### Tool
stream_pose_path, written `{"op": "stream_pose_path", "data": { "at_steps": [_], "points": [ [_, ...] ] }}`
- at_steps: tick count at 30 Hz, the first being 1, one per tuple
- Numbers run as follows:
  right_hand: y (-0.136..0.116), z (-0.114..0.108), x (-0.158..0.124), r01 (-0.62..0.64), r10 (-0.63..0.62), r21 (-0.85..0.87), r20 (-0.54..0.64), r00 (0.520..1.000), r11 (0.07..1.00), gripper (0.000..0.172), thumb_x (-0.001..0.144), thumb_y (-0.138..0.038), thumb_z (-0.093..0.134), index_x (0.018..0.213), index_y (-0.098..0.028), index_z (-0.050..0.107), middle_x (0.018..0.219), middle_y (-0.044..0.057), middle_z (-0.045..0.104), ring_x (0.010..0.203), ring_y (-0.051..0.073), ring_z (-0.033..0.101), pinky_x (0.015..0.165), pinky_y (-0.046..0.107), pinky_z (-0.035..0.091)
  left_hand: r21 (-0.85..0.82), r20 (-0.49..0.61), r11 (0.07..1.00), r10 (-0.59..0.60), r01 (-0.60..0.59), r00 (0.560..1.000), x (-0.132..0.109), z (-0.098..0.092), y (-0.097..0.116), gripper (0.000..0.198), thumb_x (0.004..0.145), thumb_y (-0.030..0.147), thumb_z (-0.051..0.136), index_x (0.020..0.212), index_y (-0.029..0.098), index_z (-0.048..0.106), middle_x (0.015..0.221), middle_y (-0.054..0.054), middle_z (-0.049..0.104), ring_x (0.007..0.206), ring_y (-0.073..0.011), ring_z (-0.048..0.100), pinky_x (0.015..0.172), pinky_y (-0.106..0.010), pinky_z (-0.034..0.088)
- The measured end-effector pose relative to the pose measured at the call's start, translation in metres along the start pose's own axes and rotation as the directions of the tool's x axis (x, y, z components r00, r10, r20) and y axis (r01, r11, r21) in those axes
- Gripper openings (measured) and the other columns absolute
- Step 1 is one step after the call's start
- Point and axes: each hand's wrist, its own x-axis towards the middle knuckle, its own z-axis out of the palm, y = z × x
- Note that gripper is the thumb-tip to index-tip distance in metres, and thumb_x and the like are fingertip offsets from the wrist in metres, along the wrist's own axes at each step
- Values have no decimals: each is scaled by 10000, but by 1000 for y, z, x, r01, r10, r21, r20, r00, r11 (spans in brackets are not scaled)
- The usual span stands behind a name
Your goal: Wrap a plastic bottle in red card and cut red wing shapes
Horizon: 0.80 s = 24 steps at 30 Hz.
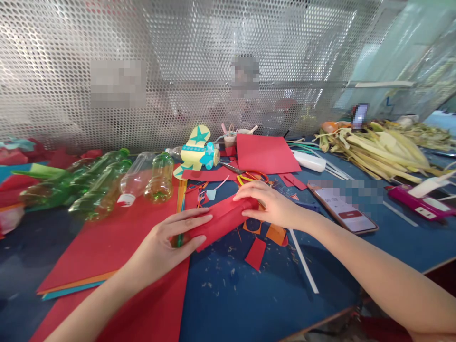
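Scissors: they lie on the blue table (228, 304), and all places here are given from these scissors (238, 171), as the person sees them.
Roll: the red roll (225, 222) is held in both hands, nearer the person than the scissors and slightly left; something green shows at its left end, mostly hidden by fingers.
Left hand: the left hand (164, 240) is closed on the roll's left end, fingers over the top and thumb along the near side; near-left of the scissors.
Right hand: the right hand (272, 204) pinches the roll's right end between fingers and thumb; near-right of the scissors.
Plane: a bottle plane (199, 154) with yellow wings and blue stars, just left of the scissors.
Bottles: green and clear bottles (159, 183) lying in a row, farther left.
Paper: a red stack (117, 242) with orange and blue edges, near-left; a red sheet (267, 154), just behind and right.
Scraps: red and orange scraps (255, 254), nearer the person.
Strip: a white strip (304, 261), near-right.
Phone: a lit phone (342, 206), right.
Husks: dry husks (384, 147), far right.
Mesh: a perforated screen (199, 57), behind.
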Motion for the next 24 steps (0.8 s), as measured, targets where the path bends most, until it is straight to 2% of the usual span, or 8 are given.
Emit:
{"op": "stream_pose_path", "data": {
  "at_steps": [11, 15, 19, 24],
  "points": [
    [7, 1, -3, 88, -89, -38, -14, 996, 995, 175, 905, -216, 608, 1074, -262, 593, 1119, 56, 585, 1077, 187, 568, 947, 412, 483, -18, -17, 997, 70, -70, 997, -2, 2, -2, 261, 869, 300, 597, 1106, 332, 701, 1229, -25, 676, 1064, -213, 672, 908, -345, 561],
    [6, 2, -4, 184, -196, -163, -61, 979, 969, 126, 910, -239, 603, 1027, -205, 631, 1046, 78, 623, 1040, 207, 573, 925, 413, 493, 3, -24, 996, 91, -91, 996, -3, 3, 0, 248, 878, 288, 585, 1091, 328, 707, 1241, -21, 668, 1060, -210, 673, 909, -341, 561],
    [5, 2, -5, 242, -283, -306, -96, 954, 921, 162, 929, -304, 573, 1008, -191, 656, 956, 70, 675, 929, 194, 623, 874, 395, 530, 39, -2, 996, 84, -83, 997, -3, 2, 1, 248, 881, 288, 576, 1107, 311, 675, 1256, -30, 648, 1073, -207, 661, 894, -332, 561],
    [2, -5, -7, 261, -304, -329, -85, 949, 908, 161, 931, -266, 575, 998, -162, 678, 957, 78, 728, 906, 182, 676, 846, 345, 565, 19, 24, 999, 27, -28, 999, -4, 1, -1, 105, 881, 286, 561, 975, 266, 601, 1240, -50, 640, 1069, -216, 652, 842, -347, 567]
  ]
}}
